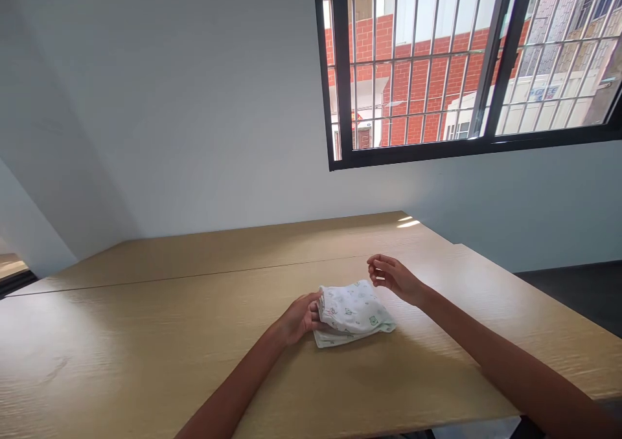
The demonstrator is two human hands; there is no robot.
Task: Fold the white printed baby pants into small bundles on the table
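A white cloth [354, 311] with small green and pinkish printed figures lies folded in layers on the wooden table [160, 335]. At its left edge, my left hand [300, 317] grips the folded layers, with some fingers tucked between or under them. Just beyond the cloth's upper right corner, my right hand [394, 280] hovers above the table, apart from the cloth. Its fingers are loosely curled with gaps between them, and nothing shows in them. The exact garment or kind of cloth cannot be made out from the folded bundle.
A seam runs across the table toward its far side. Behind stands a plain pale wall [194, 115] with a black-framed barred window [413, 153] at upper right. The table's right edge slants down toward a dark floor [573, 296].
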